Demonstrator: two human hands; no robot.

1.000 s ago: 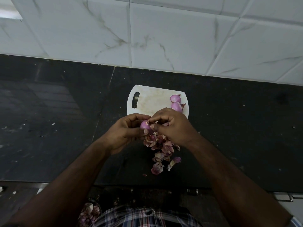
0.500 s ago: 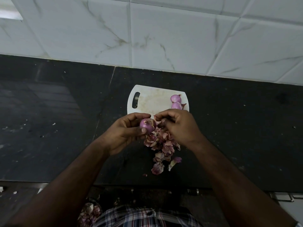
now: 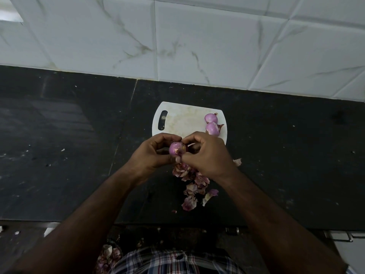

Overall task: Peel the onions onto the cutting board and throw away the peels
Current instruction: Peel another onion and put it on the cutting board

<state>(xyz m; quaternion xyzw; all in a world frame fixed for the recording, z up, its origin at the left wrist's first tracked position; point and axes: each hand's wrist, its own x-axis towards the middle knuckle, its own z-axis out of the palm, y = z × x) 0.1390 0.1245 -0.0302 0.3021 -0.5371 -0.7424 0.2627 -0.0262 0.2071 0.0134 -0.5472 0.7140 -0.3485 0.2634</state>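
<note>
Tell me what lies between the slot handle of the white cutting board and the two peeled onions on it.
Only bare board: in the head view, the white cutting board shows nothing between its slot handle and the two peeled purple onions.

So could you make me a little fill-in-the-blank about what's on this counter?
1. ___ peeled onions lie on the white cutting board.
2. The left hand and right hand hold one ___ between them.
3. The loose peels lie on the ___ counter.

Missing: two; onion; black
</note>
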